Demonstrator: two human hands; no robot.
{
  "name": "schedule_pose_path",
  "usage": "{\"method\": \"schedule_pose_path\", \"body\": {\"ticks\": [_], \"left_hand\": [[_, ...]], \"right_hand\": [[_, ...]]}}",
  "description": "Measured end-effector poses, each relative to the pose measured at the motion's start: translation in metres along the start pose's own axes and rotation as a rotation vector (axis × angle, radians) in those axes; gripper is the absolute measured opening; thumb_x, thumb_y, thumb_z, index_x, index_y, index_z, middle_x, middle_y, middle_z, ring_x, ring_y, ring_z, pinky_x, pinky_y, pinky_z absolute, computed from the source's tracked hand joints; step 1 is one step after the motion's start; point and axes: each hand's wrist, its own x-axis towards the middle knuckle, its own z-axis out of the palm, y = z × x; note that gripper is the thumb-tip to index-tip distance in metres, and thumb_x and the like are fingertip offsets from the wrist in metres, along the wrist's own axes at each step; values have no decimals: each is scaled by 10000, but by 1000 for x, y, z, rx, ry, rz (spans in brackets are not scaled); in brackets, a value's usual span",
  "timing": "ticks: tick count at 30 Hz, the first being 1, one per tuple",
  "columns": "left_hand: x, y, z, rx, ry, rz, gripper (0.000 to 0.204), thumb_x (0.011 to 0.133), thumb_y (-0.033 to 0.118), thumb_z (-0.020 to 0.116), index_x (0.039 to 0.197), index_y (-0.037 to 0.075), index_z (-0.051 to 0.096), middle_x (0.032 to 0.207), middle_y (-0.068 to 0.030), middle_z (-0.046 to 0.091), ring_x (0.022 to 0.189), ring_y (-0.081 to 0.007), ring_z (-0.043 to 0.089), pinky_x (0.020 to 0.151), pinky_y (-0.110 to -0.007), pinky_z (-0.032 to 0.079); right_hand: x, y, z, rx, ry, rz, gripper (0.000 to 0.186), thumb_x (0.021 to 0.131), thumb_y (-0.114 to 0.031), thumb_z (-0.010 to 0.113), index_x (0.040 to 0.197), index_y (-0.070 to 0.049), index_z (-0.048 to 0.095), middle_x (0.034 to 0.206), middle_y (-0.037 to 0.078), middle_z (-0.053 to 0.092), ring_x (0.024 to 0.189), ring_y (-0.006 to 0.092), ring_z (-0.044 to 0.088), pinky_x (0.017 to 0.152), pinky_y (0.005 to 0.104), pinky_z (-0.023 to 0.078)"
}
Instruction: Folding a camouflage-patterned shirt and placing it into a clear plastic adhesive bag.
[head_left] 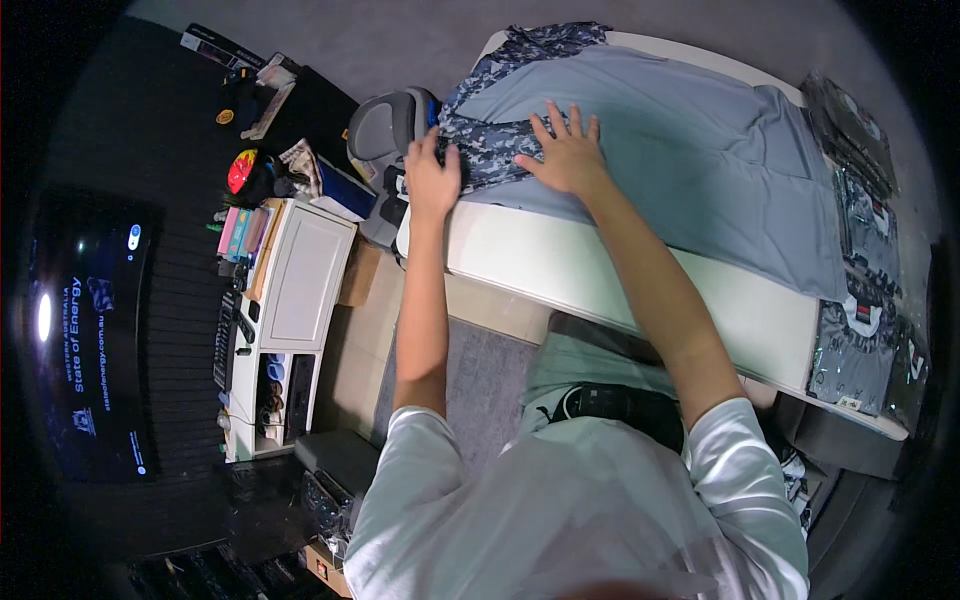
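The worktop (560, 258) carries the cloth; a pull toward its near or left edge could draw the cloth over, as no clamp or weight is visible there. The shirt (700, 150) lies spread across the worktop, grey body to the right, with creases showing; pressing over these could set them in. The chair (378, 128) stands just beyond the left end; cloth overrunning that end could snag on it. The packs (855, 340), in clear film, sit at the right end, close against the shirt's edge; a careless shove could crumple the edge against them. The camo part (490, 150) lies between the hands at the left; uneven tension could skew it against the grey body. The right hand (572, 160) rests on the cloth, grip spread, fingers fanned; excess sideways force could raise wrinkles. The left hand (433, 182) is at the camo part's left end, slightly blurred; whether its grip pinches cloth cannot be told. A loose hold there could let the edge slip out of line.
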Motion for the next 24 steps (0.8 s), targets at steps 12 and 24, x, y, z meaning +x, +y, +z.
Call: {"method": "schedule_pose_path", "body": {"ticks": [12,24], "left_hand": [[128,-40,58,-213,-58,-244,209,868,236,681,1018,118,769,962,-134,754,942,-271,710,851,-364,519],[95,-25,61,178,-2,-444,402,875,485,696,982,98,716,1071,-190,713,1046,-374,671,880,-469,515]], "right_hand": [[-4,-1,-12,14,-70,12,997,837,-806,467,1602,-214,227,1683,124,61,1528,437,2,1184,651,1],[-10,-3,-11,15,-8,105,1211,693,-901,531,1591,-137,252,1683,108,80,1520,455,8,1165,691,18]]}}
